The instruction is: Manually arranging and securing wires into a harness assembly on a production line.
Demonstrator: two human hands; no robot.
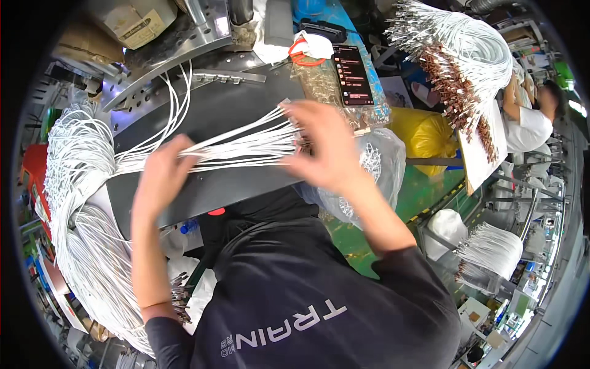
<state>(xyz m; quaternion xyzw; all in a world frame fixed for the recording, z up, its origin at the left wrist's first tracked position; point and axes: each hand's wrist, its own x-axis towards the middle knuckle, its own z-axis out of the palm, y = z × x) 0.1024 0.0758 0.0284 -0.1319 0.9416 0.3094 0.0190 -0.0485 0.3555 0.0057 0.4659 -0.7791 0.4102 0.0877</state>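
A fanned bundle of thin white cables (246, 145) stretches across the dark work surface (239, 184) between my two hands. My left hand (165, 172) is closed around the cables left of the middle, fingers over the top. At the right end, my right hand (326, 144) is curved round the cable ends, thumb below and fingers above. Small brownish end pieces (302, 142) show partly inside it; motion blurs this hand. The cables run left into a large hanging mass of white cables (80, 147). A few loose strands (178, 104) rise behind my left hand.
Behind the surface stands a perforated metal fixture (166, 55). A lit phone (353, 77) and orange-handled scissors (307, 54) lie at the back right. Clear plastic bags (375, 169) and a yellow bag (424, 138) are to the right. Another person (528, 123) sits beyond hanging cable bundles (467, 55).
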